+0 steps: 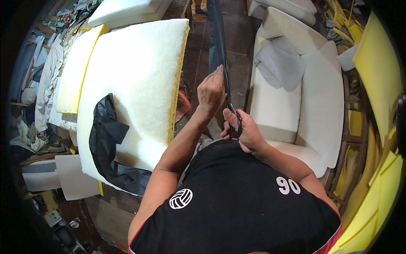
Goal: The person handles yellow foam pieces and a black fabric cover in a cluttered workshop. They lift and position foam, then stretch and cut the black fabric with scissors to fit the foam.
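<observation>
My right hand (pixel 251 133) grips the dark handles of a pair of scissors (pixel 229 94), whose long blades point away from me along a black fabric strip (pixel 216 40). The strip runs from the blades to the top edge of the view. Ahead of my right hand, my left hand (pixel 211 89) is closed on the edge of the strip, beside the blades. Its fingertips are partly hidden. To my left, another black fabric piece (pixel 103 144) lies twisted across a thick white padded cushion (pixel 135 76) with a yellow foam edge.
A cream sofa (pixel 321 110) stands at the right, with a grey cloth (pixel 280 62) on its seat. Yellow foam sheets (pixel 378 72) lean along the far right. Another white padded piece (pixel 127 10) lies at the far left, near heaped fabric scraps (pixel 50 84). A person's foot (pixel 199 9) shows at the top.
</observation>
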The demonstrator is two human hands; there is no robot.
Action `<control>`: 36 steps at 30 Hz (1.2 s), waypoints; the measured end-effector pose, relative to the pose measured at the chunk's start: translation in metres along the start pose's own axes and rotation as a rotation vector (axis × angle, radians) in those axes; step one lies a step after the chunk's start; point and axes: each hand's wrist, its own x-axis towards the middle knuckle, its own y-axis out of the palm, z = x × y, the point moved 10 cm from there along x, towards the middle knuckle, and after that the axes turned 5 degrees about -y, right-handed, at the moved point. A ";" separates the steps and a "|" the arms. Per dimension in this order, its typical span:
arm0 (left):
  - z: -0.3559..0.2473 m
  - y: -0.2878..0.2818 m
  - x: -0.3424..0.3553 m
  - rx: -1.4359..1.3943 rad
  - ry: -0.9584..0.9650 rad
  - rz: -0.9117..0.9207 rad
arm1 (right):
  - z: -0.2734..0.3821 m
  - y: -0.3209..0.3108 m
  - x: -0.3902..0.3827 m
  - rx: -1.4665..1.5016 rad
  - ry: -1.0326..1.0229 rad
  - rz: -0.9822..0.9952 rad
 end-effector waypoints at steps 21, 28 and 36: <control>0.016 0.016 -0.033 -0.097 -0.138 0.101 | 0.021 -0.021 0.051 -0.133 -0.045 -0.100; 0.022 0.025 -0.046 -0.149 -0.180 0.194 | 0.041 -0.018 0.078 -0.148 -0.109 -0.094; 0.016 0.014 -0.050 -0.188 -0.154 0.073 | 0.061 -0.020 0.127 -0.103 -0.155 -0.100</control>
